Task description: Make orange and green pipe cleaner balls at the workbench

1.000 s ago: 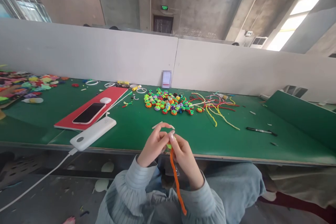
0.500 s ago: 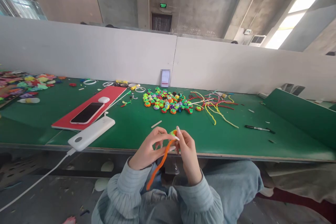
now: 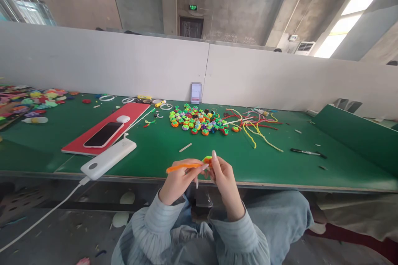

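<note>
Both my hands meet just in front of the near edge of the green table (image 3: 280,161). My left hand (image 3: 180,180) grips an orange pipe cleaner (image 3: 182,167), which sticks out level to the left. My right hand (image 3: 224,178) pinches a small green and orange coiled piece (image 3: 207,160) that the pipe cleaner joins. Farther back lies a pile of small colourful coiled pieces (image 3: 199,119), with loose pipe cleaners (image 3: 258,128) of red, yellow and white to its right.
A phone (image 3: 104,134) lies on a red pad (image 3: 130,112), beside a white power bank (image 3: 108,158) with a cable running off the edge. A black pen (image 3: 306,152) and a small white stick (image 3: 185,147) lie on the table. A white partition (image 3: 124,62) closes the back.
The orange pipe cleaner's free end has swung from hanging down towards my lap up to pointing level left. My hands have stayed together near the table edge.
</note>
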